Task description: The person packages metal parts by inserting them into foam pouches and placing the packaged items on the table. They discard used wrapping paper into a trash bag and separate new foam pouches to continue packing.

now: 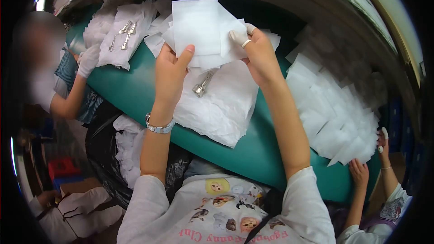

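Both of my hands hold a loose fan of thin white sheets (196,27) above the far side of the green table. My left hand (174,65) grips their near left edge, thumb on top. On the right edge, my right hand (255,49) has its fingers closed on the sheets, with white covers on some fingertips. Below the sheets, a shiny metal part (203,83) lies on a white wrapping stack (217,110), its far end near the sheets' lower edge.
The green table (244,158) runs across. Many white sheets (334,113) are heaped at right, near a co-worker's hands (360,171). At left, a co-worker's gloved hand (88,61) is beside white padding (120,54) with metal parts (129,35). A black bag (101,140) holds white material.
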The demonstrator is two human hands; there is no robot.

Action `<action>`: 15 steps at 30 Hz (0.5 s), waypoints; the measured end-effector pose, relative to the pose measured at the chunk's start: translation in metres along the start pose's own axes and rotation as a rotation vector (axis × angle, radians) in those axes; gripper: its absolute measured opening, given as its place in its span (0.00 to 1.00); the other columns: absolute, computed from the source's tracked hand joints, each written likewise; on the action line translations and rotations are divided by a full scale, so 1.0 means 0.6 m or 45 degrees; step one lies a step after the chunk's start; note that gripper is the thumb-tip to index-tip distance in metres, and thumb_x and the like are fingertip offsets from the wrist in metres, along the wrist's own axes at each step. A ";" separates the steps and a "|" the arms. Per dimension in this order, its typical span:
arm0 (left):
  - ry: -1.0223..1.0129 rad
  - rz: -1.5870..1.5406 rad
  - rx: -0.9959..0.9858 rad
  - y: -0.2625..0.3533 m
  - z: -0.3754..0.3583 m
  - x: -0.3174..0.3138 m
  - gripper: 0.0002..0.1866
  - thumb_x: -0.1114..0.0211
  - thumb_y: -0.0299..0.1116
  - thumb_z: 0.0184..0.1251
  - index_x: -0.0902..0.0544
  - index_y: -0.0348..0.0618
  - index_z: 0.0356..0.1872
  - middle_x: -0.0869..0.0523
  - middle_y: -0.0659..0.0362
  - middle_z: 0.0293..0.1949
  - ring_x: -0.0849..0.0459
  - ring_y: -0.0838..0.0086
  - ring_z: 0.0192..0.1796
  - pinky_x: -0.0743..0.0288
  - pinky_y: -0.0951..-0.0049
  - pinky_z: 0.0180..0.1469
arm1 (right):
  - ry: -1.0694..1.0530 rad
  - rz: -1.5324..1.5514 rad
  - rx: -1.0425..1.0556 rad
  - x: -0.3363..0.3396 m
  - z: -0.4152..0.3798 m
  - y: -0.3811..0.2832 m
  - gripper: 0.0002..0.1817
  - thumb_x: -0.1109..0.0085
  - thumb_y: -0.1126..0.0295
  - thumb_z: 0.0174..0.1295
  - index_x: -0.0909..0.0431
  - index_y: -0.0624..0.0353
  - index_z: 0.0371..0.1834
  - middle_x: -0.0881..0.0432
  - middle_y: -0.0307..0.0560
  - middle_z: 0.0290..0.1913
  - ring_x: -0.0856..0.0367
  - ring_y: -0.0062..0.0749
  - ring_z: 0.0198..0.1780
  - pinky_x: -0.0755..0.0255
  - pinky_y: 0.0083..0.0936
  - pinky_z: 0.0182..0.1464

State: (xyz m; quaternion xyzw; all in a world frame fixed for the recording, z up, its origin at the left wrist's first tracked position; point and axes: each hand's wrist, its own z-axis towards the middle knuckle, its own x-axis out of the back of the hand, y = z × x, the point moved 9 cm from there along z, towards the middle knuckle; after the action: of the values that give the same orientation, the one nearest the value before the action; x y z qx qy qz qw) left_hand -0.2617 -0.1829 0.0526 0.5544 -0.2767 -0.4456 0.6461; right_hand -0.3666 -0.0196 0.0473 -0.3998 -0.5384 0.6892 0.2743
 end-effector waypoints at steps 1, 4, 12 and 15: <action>-0.001 0.010 0.005 0.009 -0.010 -0.014 0.19 0.32 0.35 0.71 0.23 0.34 0.55 0.17 0.65 0.40 0.28 0.90 0.32 0.37 0.85 0.30 | -0.012 -0.002 0.030 0.000 -0.002 -0.007 0.29 0.35 0.58 0.66 0.27 0.69 0.63 0.18 0.50 0.54 0.19 0.30 0.52 0.27 0.28 0.56; 0.057 0.124 0.099 0.001 -0.019 -0.006 0.19 0.31 0.34 0.70 0.23 0.34 0.54 0.16 0.63 0.41 0.25 0.89 0.34 0.34 0.84 0.33 | 0.082 -0.007 -0.039 0.007 -0.001 -0.003 0.18 0.38 0.62 0.69 0.20 0.65 0.53 0.15 0.42 0.46 0.19 0.25 0.48 0.27 0.25 0.53; 0.108 -0.050 -0.061 0.009 -0.019 0.007 0.38 0.28 0.29 0.66 0.41 0.29 0.70 0.24 0.48 0.62 0.23 0.69 0.63 0.27 0.72 0.64 | 0.164 0.234 -0.070 0.000 -0.011 -0.005 0.17 0.41 0.63 0.71 0.20 0.65 0.54 0.16 0.42 0.47 0.19 0.25 0.47 0.26 0.26 0.54; 0.106 -0.001 -0.097 0.008 -0.025 0.002 0.47 0.29 0.28 0.66 0.53 0.30 0.76 0.28 0.44 0.65 0.25 0.66 0.65 0.29 0.70 0.66 | 0.109 0.265 -0.156 -0.027 -0.018 0.013 0.17 0.42 0.62 0.72 0.20 0.65 0.54 0.16 0.43 0.48 0.20 0.26 0.50 0.27 0.26 0.56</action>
State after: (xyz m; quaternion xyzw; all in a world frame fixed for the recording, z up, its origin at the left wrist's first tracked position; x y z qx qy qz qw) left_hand -0.2471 -0.1773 0.0533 0.5477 -0.2323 -0.4328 0.6773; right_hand -0.3484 -0.0293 0.0430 -0.4984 -0.5229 0.6622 0.1992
